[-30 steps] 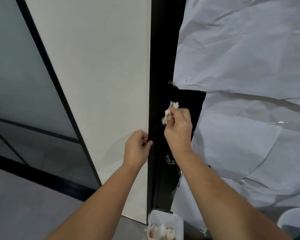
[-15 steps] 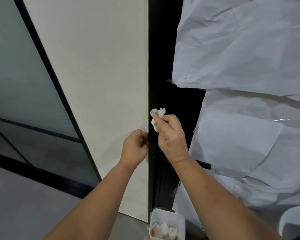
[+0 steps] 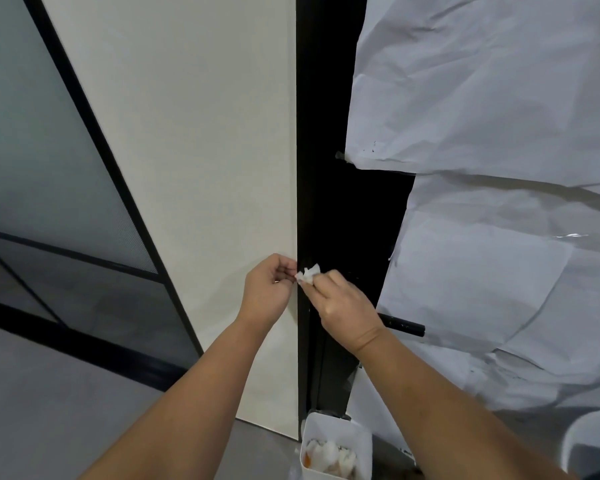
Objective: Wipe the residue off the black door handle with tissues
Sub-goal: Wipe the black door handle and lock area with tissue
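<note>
Right hand (image 3: 343, 306) pinches a crumpled tissue (image 3: 308, 274) against the black door edge. Left hand (image 3: 267, 289), at its 9 o'clock, fingertips curled onto the tissue's edge. Black door handle (image 3: 404, 326) pokes out at right hand's 4 o'clock.

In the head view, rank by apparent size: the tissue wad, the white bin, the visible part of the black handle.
1. White bin, though its nearness to the camera inflates it.
2. Black handle, only its end showing.
3. Tissue wad, pinched by the right hand.

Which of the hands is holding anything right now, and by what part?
The right hand pinches a crumpled tissue by its lower end, at the fingertips. The left hand's fingertips meet the tissue's left edge; whether they grip it cannot be told.
</note>
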